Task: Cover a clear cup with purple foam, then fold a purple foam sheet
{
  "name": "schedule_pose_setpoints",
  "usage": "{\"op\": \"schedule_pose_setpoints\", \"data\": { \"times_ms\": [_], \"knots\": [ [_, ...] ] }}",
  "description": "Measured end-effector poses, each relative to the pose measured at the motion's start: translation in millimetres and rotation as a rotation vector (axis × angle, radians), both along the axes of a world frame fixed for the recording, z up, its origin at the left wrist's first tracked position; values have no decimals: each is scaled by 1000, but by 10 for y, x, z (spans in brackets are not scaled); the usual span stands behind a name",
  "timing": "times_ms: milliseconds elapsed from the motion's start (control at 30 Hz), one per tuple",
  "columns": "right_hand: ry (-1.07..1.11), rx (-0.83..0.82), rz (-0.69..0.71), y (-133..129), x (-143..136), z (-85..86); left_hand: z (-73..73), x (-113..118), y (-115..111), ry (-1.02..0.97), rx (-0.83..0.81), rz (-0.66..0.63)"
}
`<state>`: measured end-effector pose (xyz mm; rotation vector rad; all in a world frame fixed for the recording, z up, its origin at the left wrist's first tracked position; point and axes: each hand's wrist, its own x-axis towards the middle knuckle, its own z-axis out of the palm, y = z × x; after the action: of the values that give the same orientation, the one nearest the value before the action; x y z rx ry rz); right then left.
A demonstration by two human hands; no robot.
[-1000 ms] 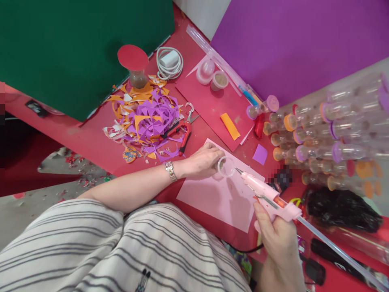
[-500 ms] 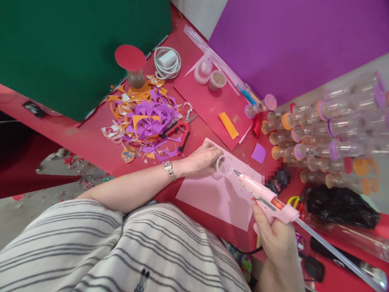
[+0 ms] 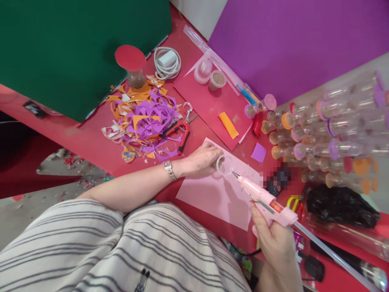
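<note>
A large green panel (image 3: pixel 75 52) and a purple panel (image 3: pixel 288 40) stand behind the red table (image 3: pixel 91 138), and the person's striped garment (image 3: pixel 121 251) fills the lower part of the view. At the right of the table, clear containers (image 3: pixel 313 152) with orange and purple ends are stacked in rows, with a black plastic bag (image 3: pixel 340 207) just below them. A red sheet (image 3: pixel 209 105) lies toward the back; a pink sheet (image 3: pixel 206 198) lies nearer the person. Left of both, a heap of purple and orange paper scraps (image 3: pixel 152 117) spreads out.

The right hand (image 3: pixel 278 243) has its grip closed around a pink glue gun (image 3: pixel 258 190), a long clear stick coming out of its rear. The left hand (image 3: pixel 206 160), bent inward, has its grip closed on the side of a clear cup (image 3: pixel 225 165), which it holds over the pink sheet. Red-handled cutters (image 3: pixel 184 134) lie against the heap's edge. On the red sheet is an orange strip (image 3: pixel 228 125), and near it a small purple square (image 3: pixel 258 152). The gun's metal nozzle (image 3: pixel 235 174) points at the cup's rim; whether they touch cannot be told.
</note>
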<state>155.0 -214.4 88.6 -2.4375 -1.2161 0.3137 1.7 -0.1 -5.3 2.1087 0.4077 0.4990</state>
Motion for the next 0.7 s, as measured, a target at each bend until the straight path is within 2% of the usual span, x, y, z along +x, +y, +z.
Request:
{"op": "schedule_pose_setpoints", "data": {
  "times_ms": [367,700],
  "knots": [
    [44,-23,-11,17,31,4,12,-11,-7,-7,-6,11],
    [-6,31,66,77,35,-33,-8,-3,6,-5,-11,-8]
  ]
}}
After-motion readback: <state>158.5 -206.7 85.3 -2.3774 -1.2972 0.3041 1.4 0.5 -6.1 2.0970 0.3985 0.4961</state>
